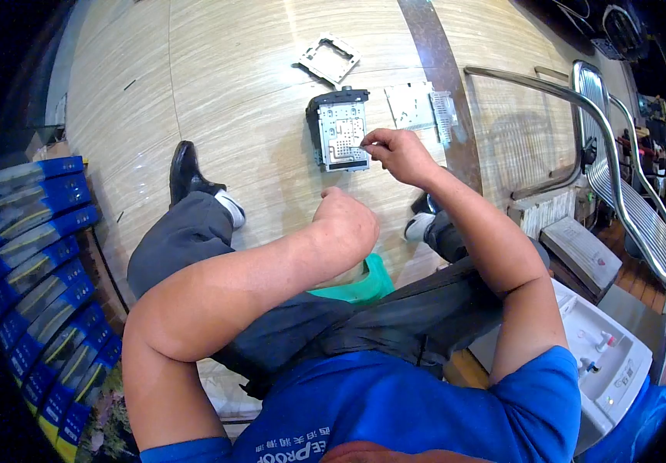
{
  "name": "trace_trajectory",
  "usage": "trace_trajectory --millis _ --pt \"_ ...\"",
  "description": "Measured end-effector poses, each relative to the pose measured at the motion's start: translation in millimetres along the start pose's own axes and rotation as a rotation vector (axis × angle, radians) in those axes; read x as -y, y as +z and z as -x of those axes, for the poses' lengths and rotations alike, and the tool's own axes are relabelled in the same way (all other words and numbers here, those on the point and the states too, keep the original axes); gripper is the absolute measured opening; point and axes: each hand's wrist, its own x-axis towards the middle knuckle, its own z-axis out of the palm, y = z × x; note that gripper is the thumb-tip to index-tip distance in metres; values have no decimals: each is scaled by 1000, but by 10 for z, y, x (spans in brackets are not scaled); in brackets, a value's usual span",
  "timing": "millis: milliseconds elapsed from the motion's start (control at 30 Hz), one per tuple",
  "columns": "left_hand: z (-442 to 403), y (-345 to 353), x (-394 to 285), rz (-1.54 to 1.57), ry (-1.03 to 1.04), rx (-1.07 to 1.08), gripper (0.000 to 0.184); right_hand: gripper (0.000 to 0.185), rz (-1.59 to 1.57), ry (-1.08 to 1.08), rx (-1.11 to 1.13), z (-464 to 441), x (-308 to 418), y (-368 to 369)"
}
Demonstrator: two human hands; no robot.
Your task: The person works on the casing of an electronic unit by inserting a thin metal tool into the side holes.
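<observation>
A boxy metal unit (339, 127) that looks like a car radio lies on the floor, with a perforated metal face up and a black panel along its far end. My right hand (404, 154) reaches over its right edge. Thumb and forefinger are pinched just above the perforated face, on something too small to make out. Nearer my body, my left hand (344, 214) is closed with its fingers curled under, just short of the unit. Whatever it may hold is hidden.
Beyond the unit lies a square metal frame (350, 55); to its right is a flat metal plate (408, 108). A steel-tube chair (618, 170) stands at right, near a white water dispenser (599, 339). Blue boxes (43, 255) are stacked at left. A green stool (367, 284) shows below my left arm.
</observation>
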Motion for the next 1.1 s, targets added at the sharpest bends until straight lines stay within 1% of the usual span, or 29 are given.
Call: trace_trajectory --millis 167,267,367,433,567,633,867,1100 --pt "-4 16 2 15 -7 -20 16 24 -94 -29 12 -2 -39 54" --pt "-7 16 6 16 -9 -17 16 25 -108 5 42 0 -11 44" --pt "-1 25 17 7 18 -9 17 25 -36 30 53 -3 21 15" --pt "3 30 10 -1 7 -30 17 24 1 -8 6 -9 -19 25" --pt "-17 51 6 -1 -4 -23 16 24 -22 56 -1 -13 -25 31" --pt "-16 51 7 2 -2 -31 16 23 -60 -10 -15 -27 -74 54" --pt "-9 43 5 -5 -3 -33 15 23 -78 -21 12 -13 -58 65" --pt "-11 32 10 -9 5 -33 15 22 34 -2 -12 -16 -34 20"
